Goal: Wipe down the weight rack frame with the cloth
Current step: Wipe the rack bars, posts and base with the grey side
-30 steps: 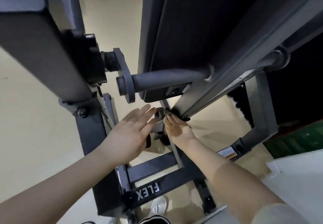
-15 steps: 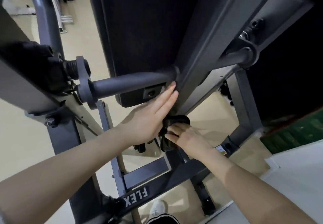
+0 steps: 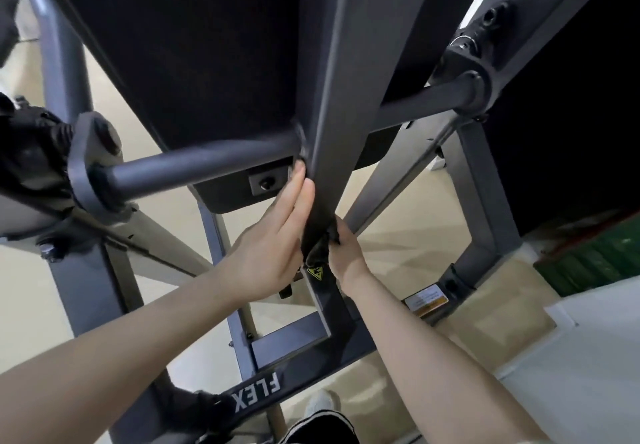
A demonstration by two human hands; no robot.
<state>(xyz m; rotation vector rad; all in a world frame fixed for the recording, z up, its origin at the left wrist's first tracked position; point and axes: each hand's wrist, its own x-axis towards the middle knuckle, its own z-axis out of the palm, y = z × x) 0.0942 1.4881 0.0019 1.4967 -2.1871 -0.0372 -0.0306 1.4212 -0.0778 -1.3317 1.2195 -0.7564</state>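
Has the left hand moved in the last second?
Yes. The left hand has gone up to the slanted beam, fingertips now near the round crossbar.

Your only view comes from the camera on your head, looking forward and steeply down along the frame post [image 3: 332, 125], close in. Your right hand [image 3: 344, 253] grips the cloth [image 3: 317, 246] near centre; floor [image 3: 27, 305] lies below the grip.

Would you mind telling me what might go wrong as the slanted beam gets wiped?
The left hand's fingers rest straight on the slanted beam right at the crossbar joint, so they might get pinched if anything pivots. The dark cloth in the right hand is bunched small, so it may miss the beam's edges.
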